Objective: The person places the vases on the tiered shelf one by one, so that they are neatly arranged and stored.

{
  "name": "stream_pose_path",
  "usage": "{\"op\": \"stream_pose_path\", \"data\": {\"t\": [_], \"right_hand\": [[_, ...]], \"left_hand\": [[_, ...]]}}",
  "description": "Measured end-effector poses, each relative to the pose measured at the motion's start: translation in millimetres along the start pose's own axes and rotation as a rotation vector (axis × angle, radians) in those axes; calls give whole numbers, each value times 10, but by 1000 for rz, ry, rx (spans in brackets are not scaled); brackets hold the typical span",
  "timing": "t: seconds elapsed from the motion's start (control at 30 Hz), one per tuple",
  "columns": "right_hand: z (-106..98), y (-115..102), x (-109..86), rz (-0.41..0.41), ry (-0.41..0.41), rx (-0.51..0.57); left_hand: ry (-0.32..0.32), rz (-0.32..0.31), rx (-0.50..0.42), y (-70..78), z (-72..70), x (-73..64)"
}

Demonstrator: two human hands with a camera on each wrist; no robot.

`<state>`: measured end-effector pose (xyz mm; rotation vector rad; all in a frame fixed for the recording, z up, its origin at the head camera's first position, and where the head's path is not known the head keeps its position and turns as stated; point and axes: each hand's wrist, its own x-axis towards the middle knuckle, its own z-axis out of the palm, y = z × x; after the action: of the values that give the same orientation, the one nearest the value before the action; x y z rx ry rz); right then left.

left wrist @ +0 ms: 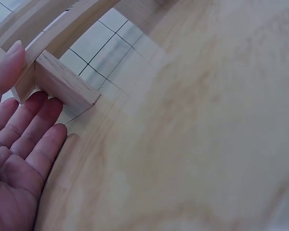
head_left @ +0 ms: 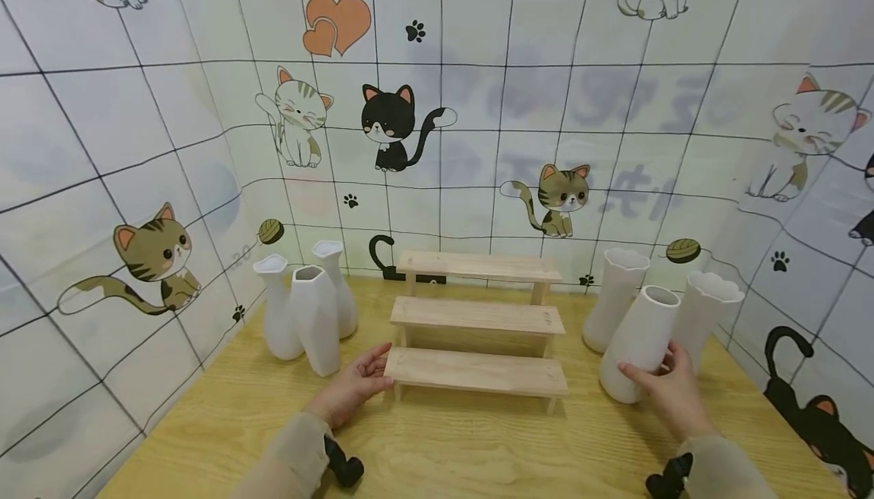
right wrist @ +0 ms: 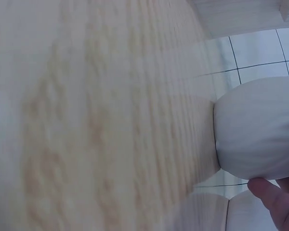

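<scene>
A three-tier wooden display stand [head_left: 474, 370] stands mid-table. My left hand [head_left: 355, 385] is at the left end of its lowest step, fingers nearly straight. In the left wrist view the thumb lies by the step's end and the fingertips reach a wooden leg [left wrist: 67, 82]. On the right, my right hand [head_left: 672, 393] holds a smooth white vase [head_left: 638, 343] low on its body, thumb in front and fingers round the far side. The right wrist view shows the vase's rounded base [right wrist: 257, 127] at the tabletop, with the thumb [right wrist: 269, 195] against it.
Two white vases with wavy rims stand close behind the held one, one back left [head_left: 611, 302] and one right [head_left: 706, 309]. At the left are three white vases, a faceted one [head_left: 317, 324] in front. A cat-print sheet [head_left: 471, 105] backs the wooden table [head_left: 471, 453].
</scene>
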<state>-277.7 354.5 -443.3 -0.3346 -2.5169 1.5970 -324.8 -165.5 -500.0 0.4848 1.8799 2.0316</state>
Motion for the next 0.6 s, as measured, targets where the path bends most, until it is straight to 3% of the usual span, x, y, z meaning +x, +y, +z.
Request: {"op": "stream_pose_path", "data": {"t": [0.6], "right_hand": [[17,-221,-195,-83,1,-25]], "left_hand": [[5,-1,-36,-12,-10,3]]}}
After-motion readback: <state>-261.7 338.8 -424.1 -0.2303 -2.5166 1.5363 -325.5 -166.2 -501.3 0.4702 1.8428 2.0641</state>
